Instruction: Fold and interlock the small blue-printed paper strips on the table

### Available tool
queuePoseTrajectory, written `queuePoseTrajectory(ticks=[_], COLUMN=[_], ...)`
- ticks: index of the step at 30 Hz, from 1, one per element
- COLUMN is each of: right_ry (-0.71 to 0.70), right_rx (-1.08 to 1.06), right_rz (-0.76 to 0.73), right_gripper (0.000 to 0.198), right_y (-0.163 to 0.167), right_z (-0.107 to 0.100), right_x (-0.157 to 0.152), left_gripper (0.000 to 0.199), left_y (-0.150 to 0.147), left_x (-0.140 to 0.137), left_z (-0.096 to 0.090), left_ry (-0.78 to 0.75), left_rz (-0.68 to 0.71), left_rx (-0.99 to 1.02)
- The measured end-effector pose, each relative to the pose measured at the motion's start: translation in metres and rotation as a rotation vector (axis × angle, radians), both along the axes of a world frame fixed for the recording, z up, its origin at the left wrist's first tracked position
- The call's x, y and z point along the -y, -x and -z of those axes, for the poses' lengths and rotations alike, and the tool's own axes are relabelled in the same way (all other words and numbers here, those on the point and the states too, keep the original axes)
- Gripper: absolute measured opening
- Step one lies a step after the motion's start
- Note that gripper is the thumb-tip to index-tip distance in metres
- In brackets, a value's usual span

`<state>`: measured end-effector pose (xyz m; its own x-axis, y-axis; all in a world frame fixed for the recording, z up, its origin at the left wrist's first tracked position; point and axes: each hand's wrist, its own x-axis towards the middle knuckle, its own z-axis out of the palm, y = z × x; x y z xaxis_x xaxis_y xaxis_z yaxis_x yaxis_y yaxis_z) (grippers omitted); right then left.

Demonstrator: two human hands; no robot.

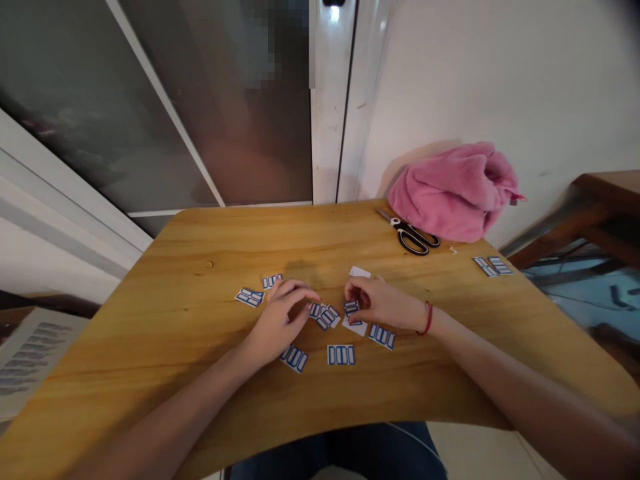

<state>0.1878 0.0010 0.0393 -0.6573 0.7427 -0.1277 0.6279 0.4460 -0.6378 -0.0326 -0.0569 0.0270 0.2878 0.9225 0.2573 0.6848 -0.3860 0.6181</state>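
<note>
Small white labels with blue-framed boxes lie scattered on the wooden table. My right hand pinches one blue-framed label between thumb and fingers, above white paper pieces. My left hand is curled, its thumb and index tip at the edge of another blue-framed label. Between the hands, overlapping labels touch that one. Nearer me are a label, a label below my left hand and a label below my right wrist. Two more labels sit left of my left hand.
Black-handled scissors lie at the back right, beside a pink plush cloth bundle against the wall. More labels are near the table's right edge. A cardboard box stands on the left, below table height.
</note>
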Motion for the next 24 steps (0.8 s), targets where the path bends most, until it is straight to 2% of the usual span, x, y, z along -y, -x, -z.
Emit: queuePoseTrajectory(ticks=[7, 12, 15, 19, 21, 24], right_ry=[0.148, 0.137, 0.08, 0.048, 0.064, 0.14], right_rx=[-0.222, -0.361, -0.39, -0.426, -0.356, -0.04], right_rz=[-0.073, -0.033, -0.038, -0.001, -0.014, -0.127], right_gripper=[0.023, 0.021, 0.018, 0.03, 0.033, 0.029], right_y=[-0.003, 0.01, 0.021, 0.019, 0.008, -0.014], right_z=[-0.003, -0.005, 0.001, -0.004, -0.012, -0.024], right_x=[-0.003, 0.014, 0.026, 0.026, 0.017, 0.003], left_gripper=[0.016, 0.018, 0.019, 0.02, 0.019, 0.021], left_y=[-0.004, -0.013, -0.015, -0.01, -0.007, -0.005], left_x=[0.001, 0.003, 0.004, 0.003, 0.002, 0.001], left_z=[-0.003, -0.002, -0.001, -0.002, -0.002, -0.002], left_ry=[0.042, 0.105, 0.106, 0.102, 0.087, 0.087], left_rz=[0.043, 0.152, 0.138, 0.039, -0.041, -0.103], left_rx=[-0.001, 0.052, 0.105, 0.197, 0.246, 0.292])
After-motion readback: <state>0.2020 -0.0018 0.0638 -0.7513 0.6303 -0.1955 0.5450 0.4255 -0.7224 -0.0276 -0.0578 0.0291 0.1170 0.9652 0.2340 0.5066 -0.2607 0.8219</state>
